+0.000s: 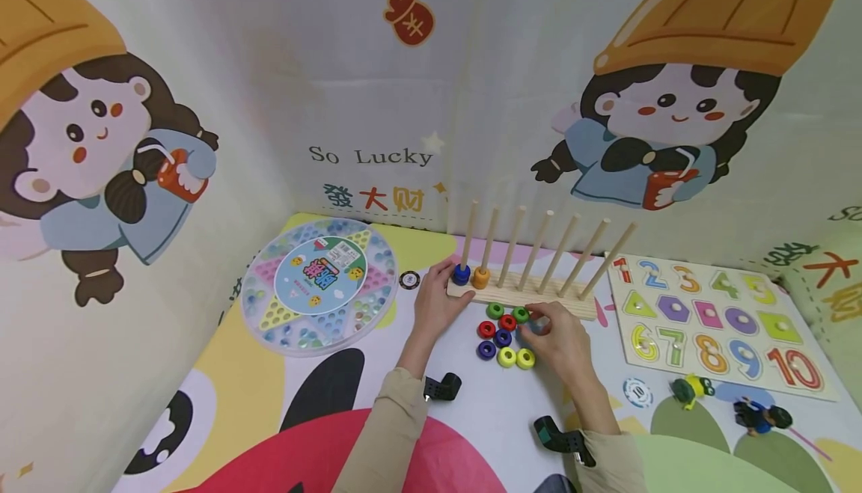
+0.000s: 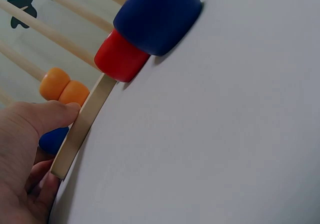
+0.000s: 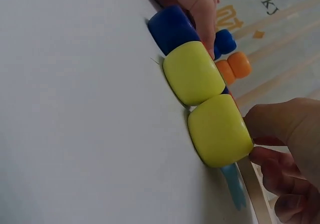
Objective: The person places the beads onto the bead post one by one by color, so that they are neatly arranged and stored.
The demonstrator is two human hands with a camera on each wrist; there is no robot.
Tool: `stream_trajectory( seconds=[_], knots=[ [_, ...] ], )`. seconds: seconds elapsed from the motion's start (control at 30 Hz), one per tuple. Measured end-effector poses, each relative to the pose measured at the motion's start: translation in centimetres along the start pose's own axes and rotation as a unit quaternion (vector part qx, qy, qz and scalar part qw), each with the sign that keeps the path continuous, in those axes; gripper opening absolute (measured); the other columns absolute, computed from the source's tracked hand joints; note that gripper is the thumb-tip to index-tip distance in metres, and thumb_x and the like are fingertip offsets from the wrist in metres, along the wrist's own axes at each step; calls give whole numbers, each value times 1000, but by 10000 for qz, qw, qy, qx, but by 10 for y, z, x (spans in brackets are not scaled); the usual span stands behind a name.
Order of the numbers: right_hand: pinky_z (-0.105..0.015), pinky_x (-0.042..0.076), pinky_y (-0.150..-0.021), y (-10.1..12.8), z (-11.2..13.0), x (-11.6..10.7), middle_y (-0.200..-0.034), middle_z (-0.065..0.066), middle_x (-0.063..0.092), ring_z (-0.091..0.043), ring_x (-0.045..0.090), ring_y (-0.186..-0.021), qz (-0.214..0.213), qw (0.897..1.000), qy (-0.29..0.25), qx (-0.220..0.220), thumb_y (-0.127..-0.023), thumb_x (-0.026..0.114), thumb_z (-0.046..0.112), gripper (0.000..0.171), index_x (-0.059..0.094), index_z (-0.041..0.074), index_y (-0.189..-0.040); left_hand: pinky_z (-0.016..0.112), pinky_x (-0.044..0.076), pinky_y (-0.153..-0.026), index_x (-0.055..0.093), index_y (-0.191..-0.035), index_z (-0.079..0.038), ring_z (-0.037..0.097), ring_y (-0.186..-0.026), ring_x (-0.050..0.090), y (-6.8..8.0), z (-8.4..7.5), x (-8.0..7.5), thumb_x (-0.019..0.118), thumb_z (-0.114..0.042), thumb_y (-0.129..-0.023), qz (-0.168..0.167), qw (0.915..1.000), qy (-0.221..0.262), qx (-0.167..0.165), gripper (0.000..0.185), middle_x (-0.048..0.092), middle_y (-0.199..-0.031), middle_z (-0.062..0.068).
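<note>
A wooden peg board (image 1: 555, 300) with several upright rods stands near the back. Blue rings (image 1: 461, 274) sit on its leftmost rod, and two stacked orange rings (image 2: 74, 93) on the one beside it. My left hand (image 1: 434, 302) grips the board's left end, thumb at the front edge. In front of the board lie loose rings: two green, two red (image 1: 486, 329), two blue (image 1: 486, 350) and two yellow (image 3: 220, 131). My right hand (image 1: 562, 340) pinches the right-hand green ring (image 1: 521, 314) between thumb and finger; that ring is hidden in the right wrist view.
Left of the board lies a round Chinese checkers set (image 1: 319, 287), with a dark chip (image 1: 409, 280) between them. To the right are a number-and-shape puzzle board (image 1: 683, 313), a white chip (image 1: 637, 393), a frog figure (image 1: 690, 390) and a small dark-haired figure (image 1: 761, 416).
</note>
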State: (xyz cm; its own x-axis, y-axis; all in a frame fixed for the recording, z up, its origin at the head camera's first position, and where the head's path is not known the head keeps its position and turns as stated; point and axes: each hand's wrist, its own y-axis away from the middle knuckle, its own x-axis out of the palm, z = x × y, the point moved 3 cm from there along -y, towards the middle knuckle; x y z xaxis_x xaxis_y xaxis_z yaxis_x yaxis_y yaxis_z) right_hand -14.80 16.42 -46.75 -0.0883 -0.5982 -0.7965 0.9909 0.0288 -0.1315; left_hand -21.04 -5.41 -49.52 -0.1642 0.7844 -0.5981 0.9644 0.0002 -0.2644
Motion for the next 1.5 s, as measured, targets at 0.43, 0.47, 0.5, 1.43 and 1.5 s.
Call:
stream_trajectory(
  seconds=[0.43, 0.47, 0.5, 1.43, 1.5],
  knots=[
    [-29, 44, -58, 0, 3, 1, -103, -8, 61, -18, 55, -69, -42, 9999, -17, -96, -80, 81, 11, 15, 75, 8, -94, 42, 50, -90, 59, -133, 2, 30, -117, 55, 0, -1, -1, 82, -25, -79, 63, 10000, 7, -2, 64, 54, -138, 14],
    [-30, 44, -58, 0, 3, 1, -103, -8, 61, -18, 54, -69, -40, 9999, -19, -118, -80, 81, 10, 14, 75, 8, -92, 42, 50, -90, 59, -133, 2, 30, -118, 55, 0, -1, -1, 81, -25, -79, 72, 10000, 16, -16, 64, 54, -138, 14],
    [-30, 43, -58, 0, 3, 0, -103, -8, 61, -18, 54, -70, -43, 9999, -15, -142, -79, 81, 9, 13, 74, 8, -91, 43, 50, -90, 59, -133, 2, 30, -118, 54, 0, -1, -1, 81, -25, -80, 79, 10000, 20, -29, 64, 53, -139, 13],
    [-16, 38, -58, -49, 104, -100, -100, -15, 69, 0, 51, -66, -2658, 9350, -1633, -1687, -87, 73, 8, 28, 69, -1, -113, 41, 51, -86, 61, -131, 1, 28, -113, 56, 0, 0, -1, 82, -27, -79, 100, 9999, 57, -48, 63, 55, -137, 11],
    [-19, 40, -60, -56, 112, -103, -99, -15, 67, -2, 52, -67, -2758, 9330, -1586, -1681, -88, 72, 12, 28, 70, -1, -113, 41, 51, -87, 61, -131, 1, 28, -115, 56, 1, 0, -1, 82, -27, -79, 87, 9999, 28, -60, 63, 55, -137, 11]
  ],
)
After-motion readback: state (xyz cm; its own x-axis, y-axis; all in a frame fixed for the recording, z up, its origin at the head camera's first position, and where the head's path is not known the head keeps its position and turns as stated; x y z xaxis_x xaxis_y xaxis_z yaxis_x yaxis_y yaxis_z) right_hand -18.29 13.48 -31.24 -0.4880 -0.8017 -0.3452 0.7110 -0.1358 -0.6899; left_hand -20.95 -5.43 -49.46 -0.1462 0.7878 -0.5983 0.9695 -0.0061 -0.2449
